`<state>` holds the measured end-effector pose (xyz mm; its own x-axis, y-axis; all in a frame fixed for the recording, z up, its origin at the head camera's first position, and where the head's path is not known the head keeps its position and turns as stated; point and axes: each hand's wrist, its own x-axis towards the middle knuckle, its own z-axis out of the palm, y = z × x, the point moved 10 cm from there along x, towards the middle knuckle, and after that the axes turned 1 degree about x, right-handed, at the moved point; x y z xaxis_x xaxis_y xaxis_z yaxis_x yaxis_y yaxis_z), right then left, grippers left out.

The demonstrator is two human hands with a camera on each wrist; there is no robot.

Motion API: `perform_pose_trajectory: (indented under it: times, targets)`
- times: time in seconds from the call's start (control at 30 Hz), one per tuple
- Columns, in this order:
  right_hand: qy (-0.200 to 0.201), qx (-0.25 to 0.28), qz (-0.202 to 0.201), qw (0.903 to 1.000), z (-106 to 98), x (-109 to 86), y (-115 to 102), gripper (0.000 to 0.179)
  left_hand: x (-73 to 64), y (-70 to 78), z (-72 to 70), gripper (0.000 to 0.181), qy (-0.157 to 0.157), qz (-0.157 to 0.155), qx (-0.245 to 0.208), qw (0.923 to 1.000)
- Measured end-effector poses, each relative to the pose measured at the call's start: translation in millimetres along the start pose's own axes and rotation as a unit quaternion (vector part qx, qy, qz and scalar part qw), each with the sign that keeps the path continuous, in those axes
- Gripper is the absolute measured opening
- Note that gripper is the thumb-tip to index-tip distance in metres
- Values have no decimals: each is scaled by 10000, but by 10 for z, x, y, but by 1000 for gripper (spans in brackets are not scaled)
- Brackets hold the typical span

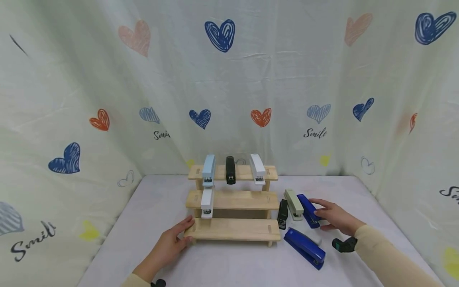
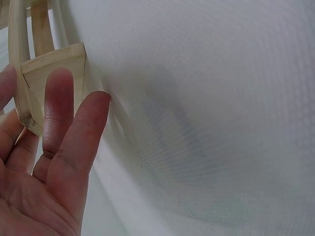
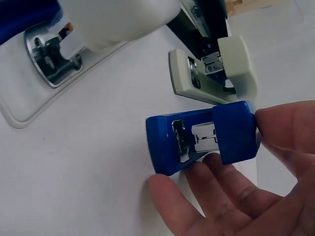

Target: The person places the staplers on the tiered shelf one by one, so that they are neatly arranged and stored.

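My right hand (image 1: pixel 335 217) grips a blue stapler (image 1: pixel 308 211), fingers at its head and along its base; in the right wrist view this stapler (image 3: pixel 187 137) stands beside a cream stapler (image 3: pixel 241 69). My left hand (image 1: pixel 172 243) holds the left end of a three-tier wooden stand (image 1: pixel 234 230) at the lowest step. Two of its fingers (image 2: pixel 81 132) stretch past the wood in the left wrist view. On the top tier are a light blue stapler (image 1: pixel 208 169), a black stapler (image 1: pixel 230 170) and a white stapler (image 1: pixel 257 169). Another white stapler (image 1: pixel 207 203) sits on the middle tier's left.
Right of the stand lie a small black stapler (image 1: pixel 283 214) and a second blue stapler (image 1: pixel 305 247). A rounded white piece (image 3: pixel 123 19) above a clear base with a metal plate shows in the right wrist view. A heart-printed curtain (image 1: pixel 236 79) surrounds the white table (image 1: pixel 143 207).
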<state>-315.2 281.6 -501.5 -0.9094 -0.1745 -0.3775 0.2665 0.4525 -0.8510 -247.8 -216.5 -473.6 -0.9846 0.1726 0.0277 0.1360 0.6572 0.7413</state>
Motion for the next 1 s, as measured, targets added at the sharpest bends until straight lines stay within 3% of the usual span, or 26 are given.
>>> perform_pose_trajectory:
  times: [0.5, 1.0]
  targets:
    - [-127, -85, -254, 9996, 20, 15, -40, 53, 2, 5, 0, 53, -21, 147, -27, 9999]
    - [-26, 143, -197, 9997, 4, 7, -24, 51, -6, 14, 3, 53, -28, 34, -34, 10000]
